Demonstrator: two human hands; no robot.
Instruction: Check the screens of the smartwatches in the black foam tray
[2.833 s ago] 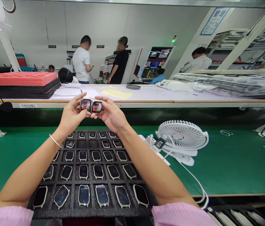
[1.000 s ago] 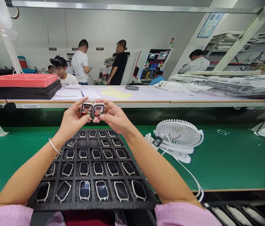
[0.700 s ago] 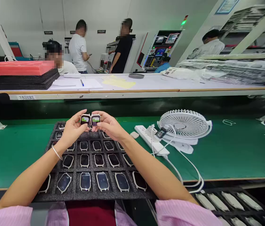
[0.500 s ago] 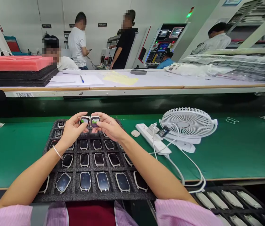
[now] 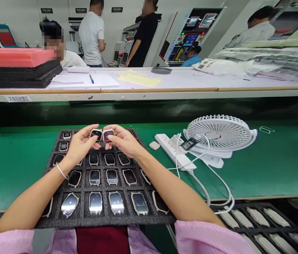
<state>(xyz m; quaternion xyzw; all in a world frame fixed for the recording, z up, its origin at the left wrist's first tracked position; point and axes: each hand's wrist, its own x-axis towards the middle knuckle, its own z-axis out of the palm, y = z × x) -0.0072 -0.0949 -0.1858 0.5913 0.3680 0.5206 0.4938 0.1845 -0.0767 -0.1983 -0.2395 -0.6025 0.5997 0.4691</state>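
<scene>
From here the person at the bench has both bare hands raised together in the lower middle of the frame: the left hand [image 5: 81, 144] pinches one smartwatch case [image 5: 96, 135], and the right hand [image 5: 123, 141] pinches a second smartwatch case [image 5: 108, 135]. The fingers of each hand are closed on the edges of its case, grasping it lightly rather than clenching. The two strapless cases sit just beside each other, almost touching, with their dark screens tilted up toward the head camera; anything shown on them is too small to read. They are held above the upper part of a black foam tray [image 5: 103, 221], whose sockets hold rows of similar watches, though the hands hide its top middle. The step in hand looks like a side-by-side check of the pair, and any move from here calls for a steady pinch directly over the tray. To the right, a white power strip [image 5: 171, 151] and a white clip fan [image 5: 219, 128] stand on the green bench mat [image 5: 270, 176], with a cabled watch [image 5: 189, 144] lying between them.
</scene>
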